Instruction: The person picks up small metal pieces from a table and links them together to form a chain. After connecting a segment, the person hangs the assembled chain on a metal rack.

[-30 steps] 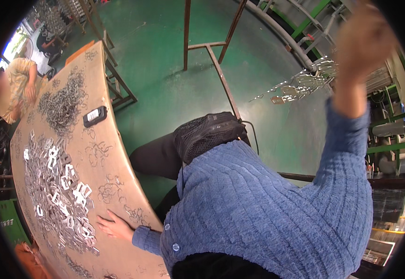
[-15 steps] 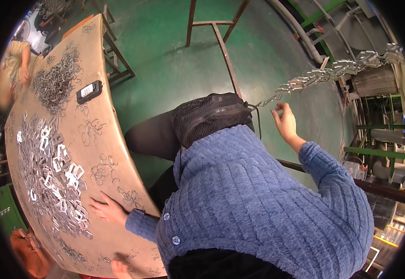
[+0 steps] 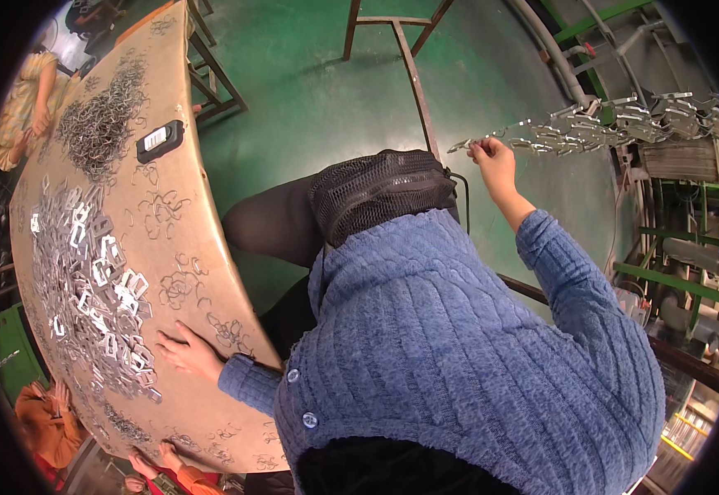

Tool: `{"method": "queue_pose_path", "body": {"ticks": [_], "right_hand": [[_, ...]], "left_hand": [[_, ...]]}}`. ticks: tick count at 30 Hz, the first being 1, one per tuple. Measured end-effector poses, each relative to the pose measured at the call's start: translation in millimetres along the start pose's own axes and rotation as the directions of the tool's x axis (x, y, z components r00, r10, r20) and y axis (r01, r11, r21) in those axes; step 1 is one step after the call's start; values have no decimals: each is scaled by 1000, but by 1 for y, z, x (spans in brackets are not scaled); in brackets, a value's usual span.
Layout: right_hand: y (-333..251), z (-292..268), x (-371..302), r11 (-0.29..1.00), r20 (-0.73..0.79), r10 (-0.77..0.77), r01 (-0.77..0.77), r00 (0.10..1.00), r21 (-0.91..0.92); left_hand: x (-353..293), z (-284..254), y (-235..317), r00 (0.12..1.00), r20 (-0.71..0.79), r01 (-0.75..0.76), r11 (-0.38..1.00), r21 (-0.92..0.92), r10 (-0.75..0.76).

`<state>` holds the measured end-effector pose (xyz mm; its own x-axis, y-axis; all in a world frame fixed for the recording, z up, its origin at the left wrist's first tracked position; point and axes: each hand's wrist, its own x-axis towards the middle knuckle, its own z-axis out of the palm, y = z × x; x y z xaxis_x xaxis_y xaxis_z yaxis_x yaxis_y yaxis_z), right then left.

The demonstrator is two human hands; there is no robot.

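Note:
My left hand [image 3: 188, 353] lies on the tan tabletop [image 3: 157, 318] with its fingers spread, close to a heap of flat silver metal links [image 3: 99, 289] shaped like small frames. Nothing shows in its grip. Off to the right, my right hand [image 3: 496, 165] is raised over the floor, thumb and fingers pinched on the near end of a string of metal links [image 3: 574, 132]. A few links stick out past the fingertips. The string runs away to the right. How the links join inside my fingers is hidden.
A pile of thin wire hooks [image 3: 104, 124] and a black box-shaped device [image 3: 160, 141] sit farther along the table. Loose wire hooks [image 3: 179, 280] lie near its edge. A black mesh bag [image 3: 383, 191] rests on my lap. Co-workers' hands [image 3: 170, 456] reach in at the table's sides.
My right hand has moved up and forward and closed on the string's end, and the string now hangs differently. My left hand stays on the table. Co-workers' hands have shifted at the lower left.

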<state>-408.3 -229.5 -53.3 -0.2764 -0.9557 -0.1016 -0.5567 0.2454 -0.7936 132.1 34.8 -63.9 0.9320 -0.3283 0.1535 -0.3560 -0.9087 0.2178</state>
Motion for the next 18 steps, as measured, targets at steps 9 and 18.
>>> {"method": "queue_pose_path", "body": {"ticks": [9, 18], "right_hand": [[-8, 16, -2, 891, -159, 201, -113, 967, 439], [-13, 23, -10, 807, -178, 251, -104, 952, 582]], "left_hand": [[0, -8, 5, 1000, -3, -1, 1000, -15, 1], [-4, -8, 9, 1000, -14, -4, 999, -37, 4]]}}
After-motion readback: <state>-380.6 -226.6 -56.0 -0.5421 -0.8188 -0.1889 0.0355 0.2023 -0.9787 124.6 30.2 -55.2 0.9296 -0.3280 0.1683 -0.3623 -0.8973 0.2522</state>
